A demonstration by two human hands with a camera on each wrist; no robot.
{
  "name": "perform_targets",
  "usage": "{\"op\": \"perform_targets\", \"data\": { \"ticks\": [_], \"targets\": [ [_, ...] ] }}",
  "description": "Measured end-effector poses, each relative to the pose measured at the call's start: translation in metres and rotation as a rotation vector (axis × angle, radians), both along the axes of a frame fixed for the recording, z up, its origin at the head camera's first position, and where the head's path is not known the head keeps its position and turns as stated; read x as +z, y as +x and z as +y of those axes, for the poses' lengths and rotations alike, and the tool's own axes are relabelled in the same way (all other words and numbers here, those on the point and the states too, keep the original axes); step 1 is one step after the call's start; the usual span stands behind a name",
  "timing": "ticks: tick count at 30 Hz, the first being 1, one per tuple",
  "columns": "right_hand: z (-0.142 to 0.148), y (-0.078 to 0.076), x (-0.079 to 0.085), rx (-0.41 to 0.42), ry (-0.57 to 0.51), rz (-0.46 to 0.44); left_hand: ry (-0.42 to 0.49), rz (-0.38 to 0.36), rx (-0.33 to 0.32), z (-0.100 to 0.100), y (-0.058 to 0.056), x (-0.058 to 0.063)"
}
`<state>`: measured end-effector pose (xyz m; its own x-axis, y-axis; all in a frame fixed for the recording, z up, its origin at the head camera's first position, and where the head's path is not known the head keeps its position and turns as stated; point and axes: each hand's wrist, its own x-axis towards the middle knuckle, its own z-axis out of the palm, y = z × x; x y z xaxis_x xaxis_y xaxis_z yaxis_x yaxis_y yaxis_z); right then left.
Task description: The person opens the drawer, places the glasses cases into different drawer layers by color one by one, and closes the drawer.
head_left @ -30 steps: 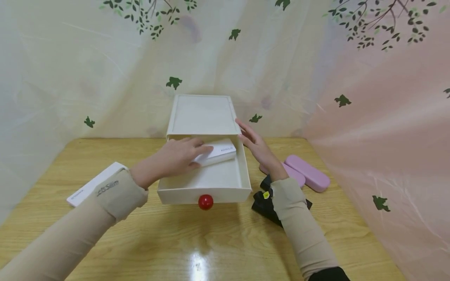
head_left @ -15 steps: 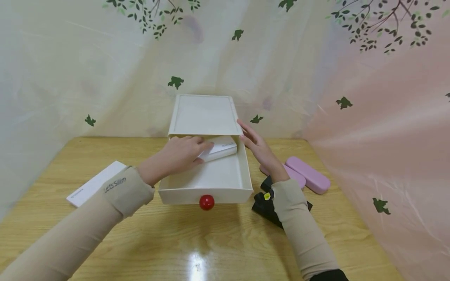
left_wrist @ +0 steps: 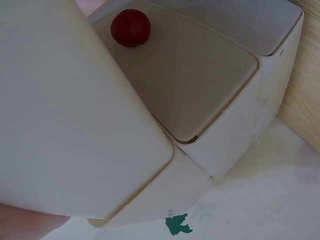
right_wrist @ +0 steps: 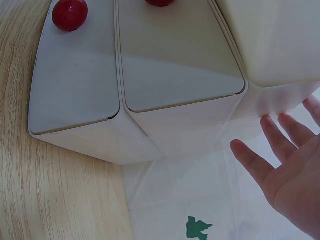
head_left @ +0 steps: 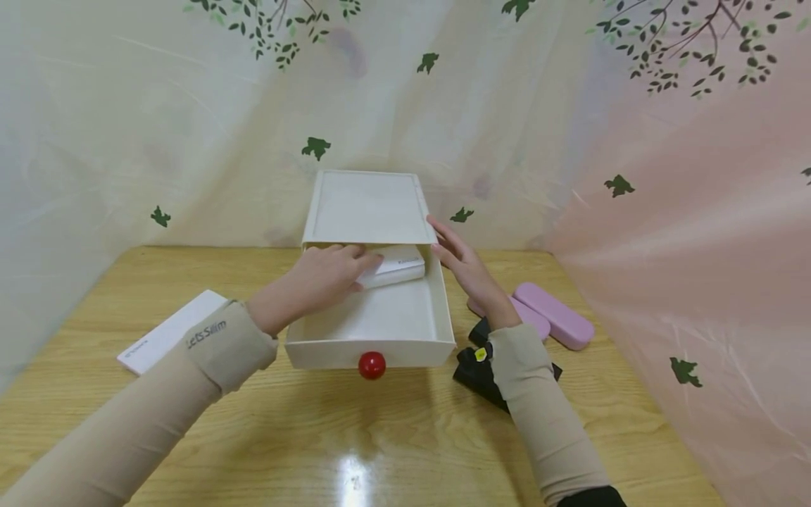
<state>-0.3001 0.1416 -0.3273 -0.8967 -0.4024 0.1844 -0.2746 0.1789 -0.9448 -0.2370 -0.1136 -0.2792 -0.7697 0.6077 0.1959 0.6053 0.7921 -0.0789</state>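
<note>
In the head view, taking the pulled-out white drawer (head_left: 323, 354) as the dial, its red knob (head_left: 372, 365) sits at six o'clock. Inside, towards one o'clock, lies a small white box (head_left: 398, 267), its near end pinched by the left hand (head_left: 319, 277). At two o'clock, the right hand (head_left: 467, 270) rests its nearly straight fingers, spread apart, against the white drawer unit (head_left: 370, 208). Two pink cases (head_left: 564, 319) lie at three o'clock.
</note>
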Motion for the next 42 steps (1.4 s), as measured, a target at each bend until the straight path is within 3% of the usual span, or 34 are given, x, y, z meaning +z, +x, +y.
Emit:
{"op": "perform_targets", "data": {
  "ticks": [14,24,42],
  "targets": [
    [-0.001,0.000,0.000,-0.003,-0.008,-0.006,0.010,-0.063,0.044,0.000,0.001,0.003],
    [-0.001,0.000,-0.001,-0.006,-0.005,-0.002,0.107,-0.045,-0.012,-0.011,0.008,0.009],
    [0.000,-0.001,-0.003,0.008,-0.002,0.016,0.323,0.148,-0.126,-0.043,0.032,0.005]
  ]
}}
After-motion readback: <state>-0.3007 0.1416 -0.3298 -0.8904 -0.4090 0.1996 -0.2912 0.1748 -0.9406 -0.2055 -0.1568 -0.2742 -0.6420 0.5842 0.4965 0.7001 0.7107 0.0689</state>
